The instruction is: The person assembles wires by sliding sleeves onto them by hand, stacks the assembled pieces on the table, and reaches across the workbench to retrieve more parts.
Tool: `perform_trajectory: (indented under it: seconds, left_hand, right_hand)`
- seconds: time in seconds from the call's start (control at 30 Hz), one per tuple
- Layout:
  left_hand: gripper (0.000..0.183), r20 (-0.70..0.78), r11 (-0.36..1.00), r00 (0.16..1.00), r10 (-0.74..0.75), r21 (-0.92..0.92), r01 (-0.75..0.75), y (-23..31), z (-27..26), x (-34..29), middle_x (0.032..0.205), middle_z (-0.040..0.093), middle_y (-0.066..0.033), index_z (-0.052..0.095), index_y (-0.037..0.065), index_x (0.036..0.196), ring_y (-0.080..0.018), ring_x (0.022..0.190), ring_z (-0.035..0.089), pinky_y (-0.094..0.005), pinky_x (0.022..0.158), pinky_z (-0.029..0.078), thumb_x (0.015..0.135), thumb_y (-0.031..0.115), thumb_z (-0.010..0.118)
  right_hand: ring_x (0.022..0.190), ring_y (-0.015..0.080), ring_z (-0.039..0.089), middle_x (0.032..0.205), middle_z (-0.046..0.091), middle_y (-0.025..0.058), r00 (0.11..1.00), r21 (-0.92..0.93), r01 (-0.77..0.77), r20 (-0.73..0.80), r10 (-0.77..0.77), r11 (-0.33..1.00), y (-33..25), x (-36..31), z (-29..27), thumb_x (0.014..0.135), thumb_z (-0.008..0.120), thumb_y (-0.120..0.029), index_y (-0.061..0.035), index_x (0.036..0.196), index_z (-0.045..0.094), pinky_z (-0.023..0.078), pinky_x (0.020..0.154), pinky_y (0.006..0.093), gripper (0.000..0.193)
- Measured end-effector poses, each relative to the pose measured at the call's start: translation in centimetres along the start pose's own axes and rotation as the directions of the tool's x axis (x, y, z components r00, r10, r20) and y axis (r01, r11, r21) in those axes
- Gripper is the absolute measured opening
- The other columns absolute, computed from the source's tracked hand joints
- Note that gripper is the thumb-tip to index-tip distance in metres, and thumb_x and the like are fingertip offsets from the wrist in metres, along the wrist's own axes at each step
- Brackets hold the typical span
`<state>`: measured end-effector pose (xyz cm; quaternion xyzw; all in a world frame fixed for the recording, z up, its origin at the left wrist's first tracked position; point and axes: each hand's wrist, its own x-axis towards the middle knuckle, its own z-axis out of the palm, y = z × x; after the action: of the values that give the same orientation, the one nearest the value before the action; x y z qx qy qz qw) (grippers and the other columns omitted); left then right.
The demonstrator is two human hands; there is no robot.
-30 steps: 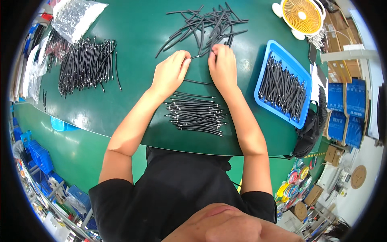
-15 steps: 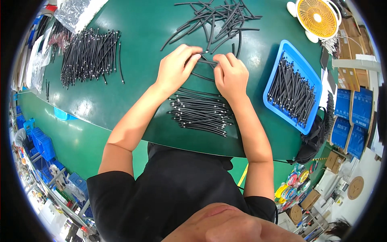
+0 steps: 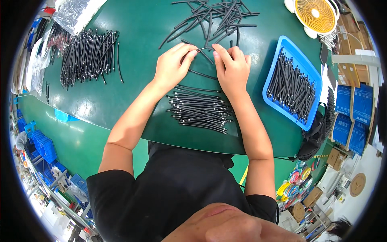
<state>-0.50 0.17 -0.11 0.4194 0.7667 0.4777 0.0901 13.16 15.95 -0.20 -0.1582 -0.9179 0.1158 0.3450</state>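
My left hand (image 3: pixel 172 65) pinches a thin black cable with a pale metallic tip (image 3: pixel 201 49) between thumb and fingers. Just across from it, the thumb and forefinger of my right hand (image 3: pixel 232 69) close together at that tip. Whatever is in the right fingers is too small to make out. Beneath both hands, a few loose black pieces (image 3: pixel 203 74) lie on the green table. Nearer me, between my forearms, is a flat row of black cables with silvery ends (image 3: pixel 199 111). Beyond my fingers spreads a loose heap of plain black tubes (image 3: pixel 221 18).
A blue tray (image 3: pixel 267 90) full of short black pieces with silvery ends stands to the right. On the left lies a large bundle of black cables (image 3: pixel 88 56), with clear plastic bags (image 3: pixel 72 14) behind it. A yellow and white fan (image 3: pixel 315 15) sits far right.
Both hands have shifted slightly. My right fingertips have moved up, from a black tube lower down to the cable's metallic tip.
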Motion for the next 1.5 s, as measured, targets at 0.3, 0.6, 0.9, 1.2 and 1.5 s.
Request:
perform_trajectory:
  seconds: [0.3,0.6,0.9,1.2,1.5]
  left_hand:
    - [0.015,0.057,0.976,0.984,0.17,0.129,-0.176,0.1,-0.6,0.2,0.094,0.072,-0.0081,0.075,0.001,0.109,-0.0196,0.08,0.068,-0.0321,0.071,0.054,0.103,0.013,0.07]
    - [0.029,-0.129,0.91,0.945,0.302,0.336,-0.245,0.2,-1.5,0.8,0.107,0.074,-0.0062,0.069,0.006,0.124,-0.0284,0.102,0.068,-0.0419,0.094,0.05,0.108,0.027,0.059]
    - [0.079,0.063,0.641,0.991,-0.116,-0.758,0.123,-0.2,-0.6,0.6,0.121,0.075,-0.0175,0.066,-0.001,0.125,-0.0276,0.118,0.066,-0.041,0.111,0.044,0.116,0.056,0.013]
    - [0.079,0.18,0.485,0.981,-0.07,-0.853,0.192,0.0,0.3,0.0,0.119,0.075,-0.0156,0.065,0.002,0.128,-0.0234,0.117,0.064,-0.0386,0.109,0.042,0.115,0.061,0.014]
    - [0.079,0.216,0.499,0.975,-0.044,-0.841,0.209,0.3,0.4,-0.2,0.118,0.074,-0.0136,0.065,0.002,0.128,-0.0217,0.115,0.062,-0.0386,0.109,0.042,0.114,0.063,0.016]
  right_hand:
    - [0.079,0.0161,0.058,0.081,0.056,-0.0029,1.0,0.13,0.017,0.004,-0.018,0.991,0.6,0.2,0.1,0.092,0.08,-0.022,-0.0198,0.106,0.08,0.037,0.083,0.0374,0.013]
    - [0.075,0.0178,0.06,0.08,0.061,-0.0042,0.995,0.182,0.093,0.009,-0.097,0.979,0.2,0.2,0.1,0.088,0.082,-0.018,-0.0175,0.101,0.077,0.04,0.072,0.0359,0.014]
    - [0.07,0.0175,0.059,0.079,0.061,-0.004,0.975,0.18,0.193,0.072,-0.208,0.964,-0.1,0.1,0.1,0.085,0.083,-0.019,-0.0186,0.103,0.077,0.041,0.066,0.0352,0.019]
    - [0.065,0.0148,0.059,0.076,0.059,-0.0041,0.933,0.182,0.311,0.125,-0.336,0.933,-0.8,-0.4,0.3,0.085,0.083,-0.021,-0.0211,0.101,0.079,0.043,0.059,0.0332,0.016]
    - [0.066,0.0135,0.062,0.078,0.062,-0.0062,0.927,0.174,0.318,0.151,-0.344,0.932,-0.9,-0.5,0.3,0.085,0.084,-0.022,-0.0221,0.098,0.08,0.044,0.058,0.0329,0.014]
